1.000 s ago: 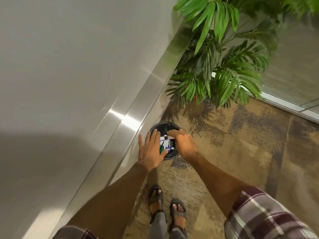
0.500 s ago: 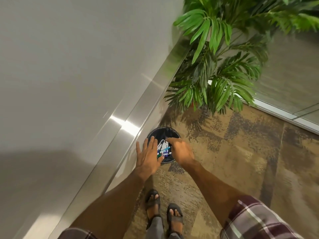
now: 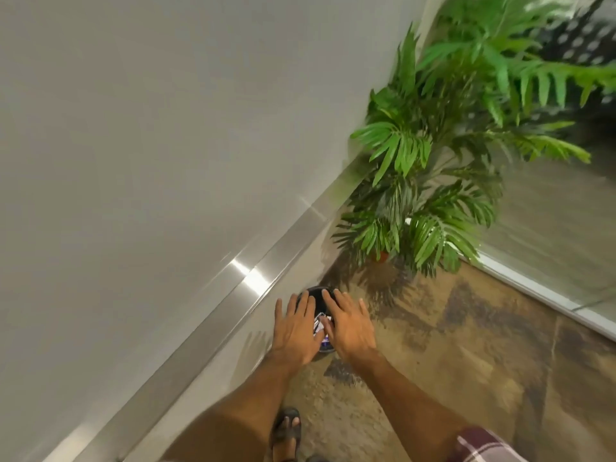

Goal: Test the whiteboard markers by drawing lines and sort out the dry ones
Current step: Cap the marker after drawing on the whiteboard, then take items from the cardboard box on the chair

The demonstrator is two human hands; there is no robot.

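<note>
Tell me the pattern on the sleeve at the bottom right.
Plaid: the maroon-and-white checked sleeve, seen in the head view.

The right hand [image 3: 350,331] has let go and flattened over the markers [image 3: 320,325].

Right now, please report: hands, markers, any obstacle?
Left hand and right hand both open, flat above black bowl. Markers in bowl, none gripped. Plant beyond, not blocking.

The whiteboard [image 3: 150,135] looks smooth and matt; its metal ledge [image 3: 206,325] is glossy; the carpet [image 3: 466,355] looks rough.
</note>
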